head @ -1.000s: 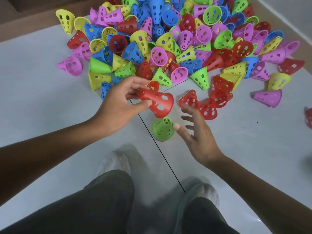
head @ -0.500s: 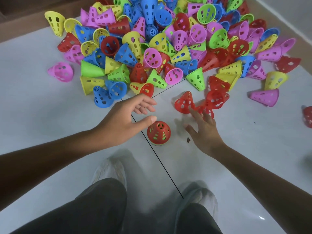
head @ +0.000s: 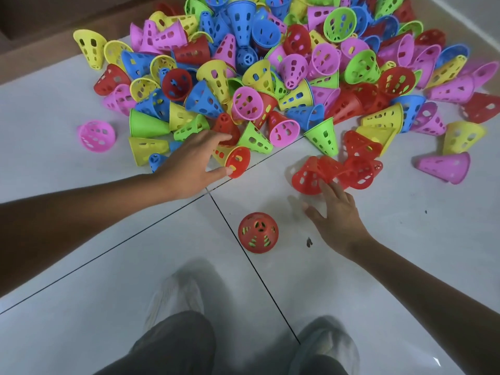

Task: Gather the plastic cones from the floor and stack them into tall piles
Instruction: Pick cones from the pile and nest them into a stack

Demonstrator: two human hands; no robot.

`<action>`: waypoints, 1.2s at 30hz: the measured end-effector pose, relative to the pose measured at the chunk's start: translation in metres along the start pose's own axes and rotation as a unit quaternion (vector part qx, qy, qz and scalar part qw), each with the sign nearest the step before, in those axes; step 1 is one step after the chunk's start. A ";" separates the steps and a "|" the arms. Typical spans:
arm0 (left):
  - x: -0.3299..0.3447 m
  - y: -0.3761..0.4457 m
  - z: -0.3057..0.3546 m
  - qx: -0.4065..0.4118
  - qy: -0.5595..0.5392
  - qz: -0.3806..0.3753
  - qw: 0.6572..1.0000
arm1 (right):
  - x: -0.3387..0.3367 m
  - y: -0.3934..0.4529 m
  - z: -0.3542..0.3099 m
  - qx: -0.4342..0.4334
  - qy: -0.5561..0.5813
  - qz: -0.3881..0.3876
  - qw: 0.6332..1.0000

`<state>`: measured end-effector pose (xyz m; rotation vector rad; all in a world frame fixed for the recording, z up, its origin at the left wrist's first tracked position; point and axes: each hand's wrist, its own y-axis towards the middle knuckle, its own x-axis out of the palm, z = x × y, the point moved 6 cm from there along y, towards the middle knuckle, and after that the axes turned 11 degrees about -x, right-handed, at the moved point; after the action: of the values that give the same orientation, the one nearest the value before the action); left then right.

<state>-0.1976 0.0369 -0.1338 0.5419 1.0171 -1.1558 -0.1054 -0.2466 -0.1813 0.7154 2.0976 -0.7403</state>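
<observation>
Red cone (head: pixel 257 232) now capping the green starter pile, both open, empty hands, left hand (head: pixel 193 163) and right hand (head: pixel 336 215), reach for more red cones (head: pixel 335 171).

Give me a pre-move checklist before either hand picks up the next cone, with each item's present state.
1. Stack standing upright on the floor: ok.
2. Top of stack free to take another cone: ok.
3. Left hand holds nothing, reaching the red-rimmed cone: ok.
4. Right hand fingers touch the red cone; grip closed: not ok.
5. Red cone free of its neighbours: cannot tell.
</observation>
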 end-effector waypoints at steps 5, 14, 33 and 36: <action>0.010 0.022 -0.004 0.023 0.075 -0.032 0.996 | -0.007 -0.006 -0.001 -0.008 0.050 0.033 0.998; 0.027 0.035 -0.009 0.005 0.100 -0.036 0.994 | -0.025 -0.034 -0.019 0.029 0.217 0.118 0.969; -0.017 -0.037 0.038 -0.009 -0.100 -0.021 0.995 | -0.061 -0.050 -0.059 0.040 0.462 0.215 0.860; -0.033 -0.053 0.051 0.029 -0.095 -0.033 0.995 | -0.061 -0.053 -0.062 0.059 0.482 0.215 0.848</action>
<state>-0.2300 -0.0059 -0.0735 0.4388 0.8454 -1.2732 -0.1398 -0.2531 -0.0855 1.8452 2.5804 -0.2422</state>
